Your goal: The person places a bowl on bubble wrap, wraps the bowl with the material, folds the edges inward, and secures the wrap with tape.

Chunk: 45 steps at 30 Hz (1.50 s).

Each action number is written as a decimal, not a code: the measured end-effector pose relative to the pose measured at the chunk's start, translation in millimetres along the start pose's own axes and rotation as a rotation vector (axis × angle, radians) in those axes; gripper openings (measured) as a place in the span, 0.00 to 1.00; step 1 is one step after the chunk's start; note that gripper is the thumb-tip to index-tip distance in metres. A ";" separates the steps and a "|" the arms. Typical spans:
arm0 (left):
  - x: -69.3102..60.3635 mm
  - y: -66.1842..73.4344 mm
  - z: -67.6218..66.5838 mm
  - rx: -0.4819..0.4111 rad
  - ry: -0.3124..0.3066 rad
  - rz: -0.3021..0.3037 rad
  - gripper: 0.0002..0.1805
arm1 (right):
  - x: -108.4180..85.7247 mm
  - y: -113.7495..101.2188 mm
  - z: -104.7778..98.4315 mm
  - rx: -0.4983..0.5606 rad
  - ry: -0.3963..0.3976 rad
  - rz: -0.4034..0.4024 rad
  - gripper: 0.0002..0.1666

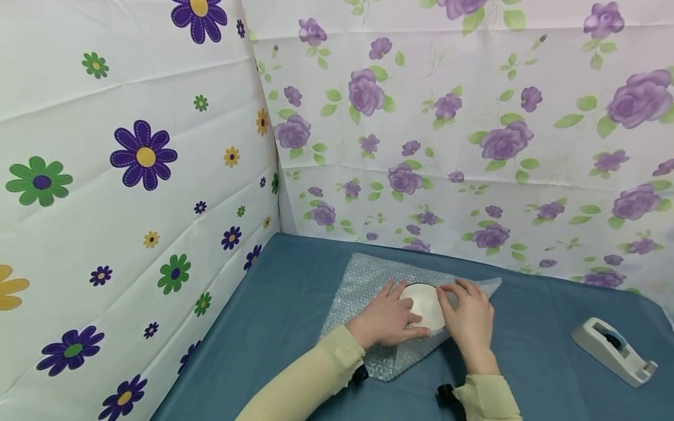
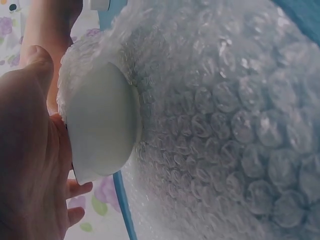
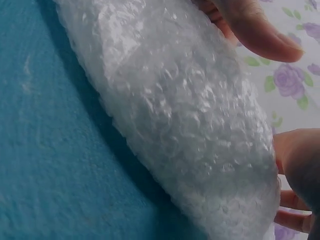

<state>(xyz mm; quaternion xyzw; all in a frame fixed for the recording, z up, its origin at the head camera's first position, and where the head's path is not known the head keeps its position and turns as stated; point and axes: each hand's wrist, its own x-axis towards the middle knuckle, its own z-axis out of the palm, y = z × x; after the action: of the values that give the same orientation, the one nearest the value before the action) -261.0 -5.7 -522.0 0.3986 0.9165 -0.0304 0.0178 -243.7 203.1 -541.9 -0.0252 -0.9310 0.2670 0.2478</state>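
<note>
A white bowl (image 1: 427,307) with a thin dark rim stands upright on a sheet of bubble wrap (image 1: 363,283). My left hand (image 1: 387,317) rests across the left side of the bowl's rim, its fingers spread. From the left wrist view, the palm lies along the mouth of the bowl (image 2: 102,125). On the right, my right hand (image 1: 471,320) pinches the bubble wrap near the rim with thumb and fingertips. Raised bubble wrap (image 3: 175,110) covers the bowl's near right side in the right wrist view and hides the bowl there.
A white tape dispenser (image 1: 613,351) sits on the blue-covered table (image 1: 547,327), right of the hands. Flower-printed sheets (image 1: 421,134) hang behind the table and along its left side. One corner of the wrap extends behind the right hand.
</note>
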 end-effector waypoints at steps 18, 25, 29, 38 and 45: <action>-1.1 4.9 -4.1 -0.063 0.019 0.020 0.35 | 10.2 47.1 -26.0 0.298 0.043 0.400 0.32; -0.3 2.7 -0.3 -0.084 0.029 0.025 0.35 | 26.7 83.5 -29.4 0.491 -0.111 0.710 0.54; 1.7 -0.7 0.8 -0.075 0.027 0.021 0.36 | 52.0 98.4 -39.2 0.416 -0.333 0.754 0.70; 3.4 -4.9 0.3 -0.070 0.035 0.025 0.36 | 82.3 124.6 -51.5 0.221 -0.566 0.665 0.34; 3.2 -4.1 -5.0 -0.070 0.029 0.016 0.35 | 83.8 131.8 -50.9 0.192 -0.585 0.598 0.27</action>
<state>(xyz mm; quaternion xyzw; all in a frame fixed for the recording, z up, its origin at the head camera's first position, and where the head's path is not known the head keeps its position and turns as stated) -266.2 -5.8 -517.1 0.4054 0.9139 0.0078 0.0187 -304.2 355.7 -534.1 -0.1941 -0.8847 0.4084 -0.1136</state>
